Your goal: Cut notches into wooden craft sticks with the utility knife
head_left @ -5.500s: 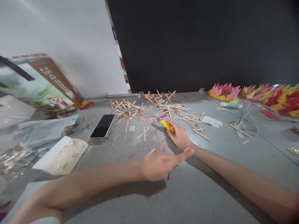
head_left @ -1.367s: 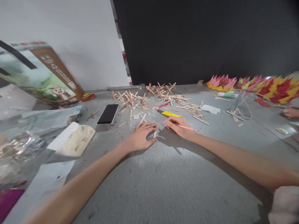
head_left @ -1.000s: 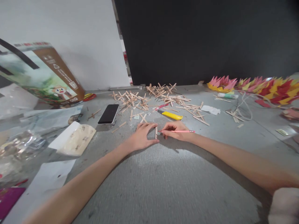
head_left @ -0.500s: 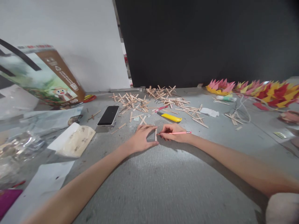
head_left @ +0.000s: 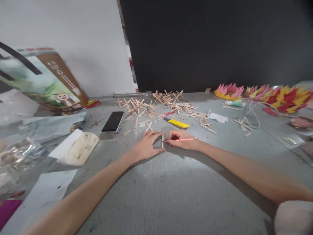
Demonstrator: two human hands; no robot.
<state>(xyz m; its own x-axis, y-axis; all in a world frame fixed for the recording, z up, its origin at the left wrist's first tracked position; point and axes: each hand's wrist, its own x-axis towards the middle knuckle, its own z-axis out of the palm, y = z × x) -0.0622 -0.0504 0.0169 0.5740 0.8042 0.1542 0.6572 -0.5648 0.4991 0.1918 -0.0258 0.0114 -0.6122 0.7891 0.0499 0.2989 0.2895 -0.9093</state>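
Note:
A short wooden craft stick (head_left: 162, 141) lies on the grey table, pointing away from me. My left hand (head_left: 148, 146) grips it by its two ends, thumb at the near end and fingertips at the far one. In my right hand (head_left: 179, 139) is a pink pencil (head_left: 187, 139), held in a writing grip with its tip at the right side of the stick. Just beyond my right hand rests a yellow utility knife (head_left: 178, 123).
Loose craft sticks and crossed pairs form a pile (head_left: 140, 107) at the back. Left of it lie a phone (head_left: 113, 121), a pack of tissues (head_left: 78, 147) and a printed bag (head_left: 51, 78). Paper crowns (head_left: 228, 91), a glue stick (head_left: 235, 103) and a white cable (head_left: 247, 115) are at the right.
The pencil tip has shifted very slightly along the stick. Both hands keep their places and grips; the whole view has moved a little.

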